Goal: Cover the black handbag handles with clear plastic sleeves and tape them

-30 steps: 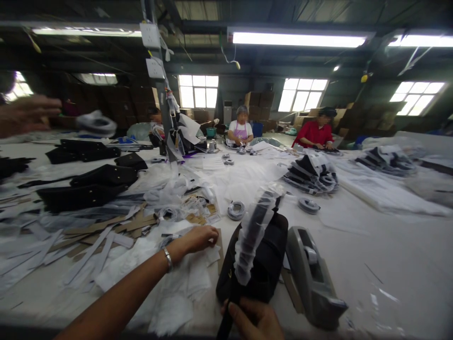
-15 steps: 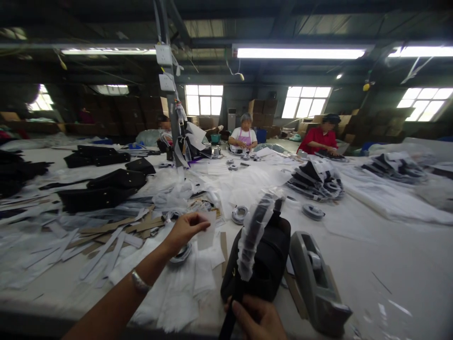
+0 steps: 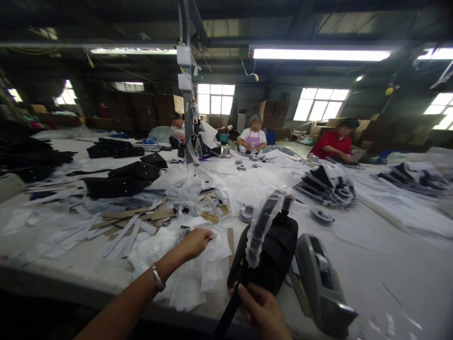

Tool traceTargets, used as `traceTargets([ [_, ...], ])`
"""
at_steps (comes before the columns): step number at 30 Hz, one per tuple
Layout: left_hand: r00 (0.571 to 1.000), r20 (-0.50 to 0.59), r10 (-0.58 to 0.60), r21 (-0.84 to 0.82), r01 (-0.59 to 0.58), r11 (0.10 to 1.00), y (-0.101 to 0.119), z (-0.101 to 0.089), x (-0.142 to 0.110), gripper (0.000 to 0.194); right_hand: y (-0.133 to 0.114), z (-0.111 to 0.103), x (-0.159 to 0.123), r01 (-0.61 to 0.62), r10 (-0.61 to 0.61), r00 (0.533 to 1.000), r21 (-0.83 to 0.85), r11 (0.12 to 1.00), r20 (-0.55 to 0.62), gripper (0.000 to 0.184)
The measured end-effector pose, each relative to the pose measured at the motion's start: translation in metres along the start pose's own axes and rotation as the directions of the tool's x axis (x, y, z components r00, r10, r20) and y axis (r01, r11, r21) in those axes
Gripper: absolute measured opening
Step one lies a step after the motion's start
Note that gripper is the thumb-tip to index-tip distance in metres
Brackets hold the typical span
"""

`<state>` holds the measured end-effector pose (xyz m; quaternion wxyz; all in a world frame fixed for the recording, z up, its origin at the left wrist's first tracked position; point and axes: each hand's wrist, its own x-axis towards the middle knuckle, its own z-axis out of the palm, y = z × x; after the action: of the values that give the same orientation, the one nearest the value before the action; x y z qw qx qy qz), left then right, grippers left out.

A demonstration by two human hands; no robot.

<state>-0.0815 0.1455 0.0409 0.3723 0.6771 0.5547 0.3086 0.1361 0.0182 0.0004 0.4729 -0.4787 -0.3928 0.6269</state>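
Where the left edge of the frame meets the worktable (image 3: 368,257), a dark stack (image 3: 31,153) occupies the upper-left area. To its right lie black pieces (image 3: 122,185) with small metallic studs, and below these are loose brown and white strips (image 3: 130,229). At lower centre-left, the left hand (image 3: 194,244), with a silver bracelet (image 3: 158,277) on its wrist, is pinched on a thin white sheet (image 3: 220,236) above a pile of white sheets (image 3: 186,288). The black bag (image 3: 283,243) is located right of centre in the lower half, well to the right of the left hand and directly above the right hand (image 3: 262,307). The right hand grips a black strap (image 3: 225,315) between thumb and fingers at the lower end of the bag; the strap runs toward the bottom edge. A translucent sleeve (image 3: 261,236) covers the raised band over the bag. Immediately right of the bag is a grey tape dispenser (image 3: 325,290). Above the dispenser lies a wrapped coil (image 3: 322,216); wrapped black pieces (image 3: 322,186) are piled just beyond it.
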Motion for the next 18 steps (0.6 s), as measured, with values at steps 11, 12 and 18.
traceTargets([
  [11, 0.999, 0.032, 0.003, -0.222, 0.004, 0.975, 0.004, -0.005, -0.010, 0.044, 0.004, -0.002, -0.001, 0.009, -0.009, 1.000, 0.071, 0.997, 0.009, 0.052],
  [12, 0.999, 0.047, -0.004, -0.261, 0.016, 0.965, 0.007, -0.006, -0.019, 0.042, 0.003, -0.001, -0.001, 0.002, -0.003, 1.000, 0.081, 0.997, 0.011, 0.052],
  [18, 0.990, 0.090, -0.108, -0.385, 0.135, 0.913, 0.011, -0.004, -0.073, 0.037, -0.001, 0.004, -0.005, -0.008, 0.005, 1.000, 0.117, 0.993, 0.025, 0.048],
])
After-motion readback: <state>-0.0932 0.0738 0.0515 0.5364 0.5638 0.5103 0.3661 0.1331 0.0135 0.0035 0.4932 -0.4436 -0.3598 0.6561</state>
